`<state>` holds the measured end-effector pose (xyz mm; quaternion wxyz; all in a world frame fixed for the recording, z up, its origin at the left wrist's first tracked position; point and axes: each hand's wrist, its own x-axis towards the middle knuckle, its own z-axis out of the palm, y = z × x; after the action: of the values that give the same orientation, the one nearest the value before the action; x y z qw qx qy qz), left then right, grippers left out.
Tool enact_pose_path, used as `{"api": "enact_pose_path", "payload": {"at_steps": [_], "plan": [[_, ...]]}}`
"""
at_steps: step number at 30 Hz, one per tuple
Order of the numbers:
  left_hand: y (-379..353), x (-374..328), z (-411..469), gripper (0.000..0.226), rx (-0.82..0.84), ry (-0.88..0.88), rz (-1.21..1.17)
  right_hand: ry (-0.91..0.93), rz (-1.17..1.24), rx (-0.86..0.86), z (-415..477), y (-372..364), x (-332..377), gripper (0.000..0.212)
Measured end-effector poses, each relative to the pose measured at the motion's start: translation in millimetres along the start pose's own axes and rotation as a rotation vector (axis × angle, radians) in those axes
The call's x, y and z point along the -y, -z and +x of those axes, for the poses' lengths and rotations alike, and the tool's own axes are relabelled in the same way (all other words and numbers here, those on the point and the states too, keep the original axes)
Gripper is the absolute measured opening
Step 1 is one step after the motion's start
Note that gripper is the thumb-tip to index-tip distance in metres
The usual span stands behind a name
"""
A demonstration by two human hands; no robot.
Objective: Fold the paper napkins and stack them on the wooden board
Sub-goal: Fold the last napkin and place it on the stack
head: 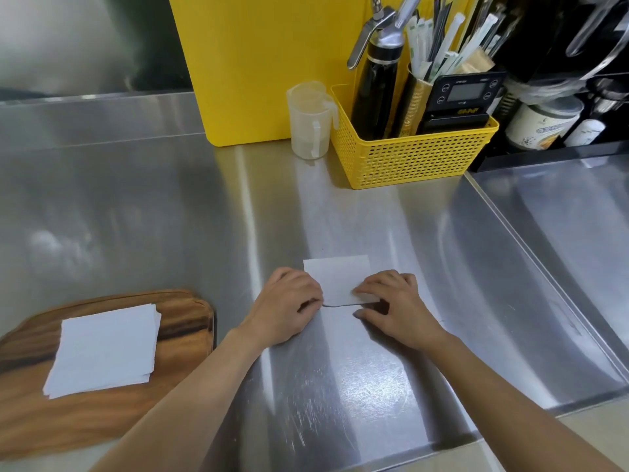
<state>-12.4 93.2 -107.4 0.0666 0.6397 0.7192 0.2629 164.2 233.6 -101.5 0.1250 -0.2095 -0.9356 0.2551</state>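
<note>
A white paper napkin (337,277) lies on the steel counter in front of me, its near edge lifted slightly off the surface. My left hand (284,306) pinches that near edge at the left corner. My right hand (396,306) pinches it at the right corner. At the lower left a wooden board (183,321) carries a stack of folded white napkins (105,349), well apart from both hands.
A yellow mesh basket (405,158) with a black dispenser bottle, straws and a digital scale stands at the back. Beside it sit a clear measuring jug (311,120) and an upright yellow board (258,63). A sunken steel tray (561,233) lies to the right.
</note>
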Motion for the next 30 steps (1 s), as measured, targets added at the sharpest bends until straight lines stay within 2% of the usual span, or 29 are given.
{"api": "enact_pose_path", "payload": {"at_steps": [3, 6, 10, 13, 19, 30], "plan": [[2.9, -3.1, 2.7, 0.026, -0.021, 0.132, -0.177, -0.013, -0.034, -0.038, 4.5, -0.7, 2.9, 0.028], [9.7, -7.2, 5.2, 0.017, -0.003, 0.216, -0.325, -0.013, -0.025, -0.078, 9.2, -0.1, 8.2, 0.017], [19.2, -9.8, 3.8, 0.005, -0.009, 0.320, -0.497, -0.186, 0.250, -0.007, 14.9, 5.7, 19.3, 0.008], [23.5, -7.2, -1.0, 0.009, -0.028, 0.416, -0.567, -0.286, 0.431, -0.021, 19.1, 7.3, 28.7, 0.014], [39.0, 2.5, -10.8, 0.025, -0.193, 0.502, -0.643, -0.369, 0.685, -0.072, 30.4, 6.4, 50.6, 0.017], [96.5, 20.5, -59.7, 0.013, -0.357, 0.668, -0.707, -0.477, 0.956, -0.080, 50.8, -22.4, 112.1, 0.021]]}}
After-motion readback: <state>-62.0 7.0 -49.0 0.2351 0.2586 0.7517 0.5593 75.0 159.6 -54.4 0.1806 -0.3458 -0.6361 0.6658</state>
